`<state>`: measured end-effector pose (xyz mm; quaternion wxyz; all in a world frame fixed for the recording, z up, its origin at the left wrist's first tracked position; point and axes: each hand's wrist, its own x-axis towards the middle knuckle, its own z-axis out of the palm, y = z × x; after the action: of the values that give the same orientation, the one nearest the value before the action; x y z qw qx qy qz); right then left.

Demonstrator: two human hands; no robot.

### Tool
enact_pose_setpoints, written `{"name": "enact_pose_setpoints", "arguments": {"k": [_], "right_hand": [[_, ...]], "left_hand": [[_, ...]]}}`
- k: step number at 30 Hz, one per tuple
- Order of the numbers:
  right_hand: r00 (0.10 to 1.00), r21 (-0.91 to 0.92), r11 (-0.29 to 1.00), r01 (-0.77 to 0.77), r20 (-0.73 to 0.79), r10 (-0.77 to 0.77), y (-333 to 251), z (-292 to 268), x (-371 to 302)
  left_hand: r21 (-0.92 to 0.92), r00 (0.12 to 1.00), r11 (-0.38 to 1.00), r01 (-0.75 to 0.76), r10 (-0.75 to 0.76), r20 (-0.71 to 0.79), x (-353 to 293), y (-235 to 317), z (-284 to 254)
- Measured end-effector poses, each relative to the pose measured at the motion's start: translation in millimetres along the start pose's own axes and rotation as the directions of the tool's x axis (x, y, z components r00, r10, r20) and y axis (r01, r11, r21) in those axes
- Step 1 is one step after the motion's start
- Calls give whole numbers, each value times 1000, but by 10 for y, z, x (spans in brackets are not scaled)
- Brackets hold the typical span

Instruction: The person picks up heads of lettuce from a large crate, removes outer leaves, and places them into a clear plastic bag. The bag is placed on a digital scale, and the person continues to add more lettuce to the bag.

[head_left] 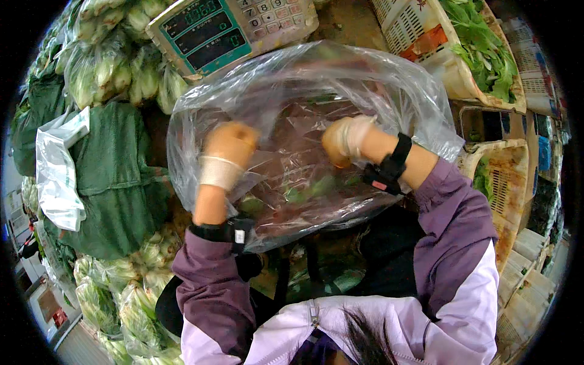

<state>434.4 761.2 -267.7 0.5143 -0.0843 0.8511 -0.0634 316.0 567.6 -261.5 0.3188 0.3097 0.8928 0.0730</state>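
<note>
A large clear plastic bag [292, 176] spreads out in front of me, its loose rim billowing around both of my hands. My left hand [231, 146], blurred by motion, is curled into a fist at the bag's left part, with creased film around it. My right hand [347, 140] is closed too, its fingers bent down and inward among the folds of film. Both hands look tan-orange with pale wraps at the wrists, and black bands circle the forearms. Through the film show a reddish-brown surface and some green pieces, too blurred to name.
Beyond the bag stands a weighing scale [234, 30] with a keypad. Bagged pale-green vegetables [100, 67] pile up at the left, near a dark green cloth [115, 182] and a white plastic bag [61, 170]. On the right are a crate [420, 30] of leafy greens [480, 48] and another crate [505, 182].
</note>
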Motion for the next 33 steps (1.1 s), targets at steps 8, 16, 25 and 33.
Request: {"name": "enact_pose_setpoints", "arguments": {"k": [8, 16, 25, 33], "right_hand": [[742, -288, 865, -411, -658, 133, 453, 1178, 949], [497, -149, 948, -282, -868, 11, 381, 879, 806], [863, 118, 895, -430, -235, 446, -89, 935, 817], [790, -74, 934, -349, -559, 251, 491, 1042, 823]], "left_hand": [[672, 998, 740, 41, -5, -55, 149, -647, 1237], [686, 982, 726, 51, 88, -166, 60, -528, 1135], [289, 997, 954, -81, 77, 26, 300, -466, 1286], [384, 994, 922, 45, -79, 74, 172, -387, 1279]]}}
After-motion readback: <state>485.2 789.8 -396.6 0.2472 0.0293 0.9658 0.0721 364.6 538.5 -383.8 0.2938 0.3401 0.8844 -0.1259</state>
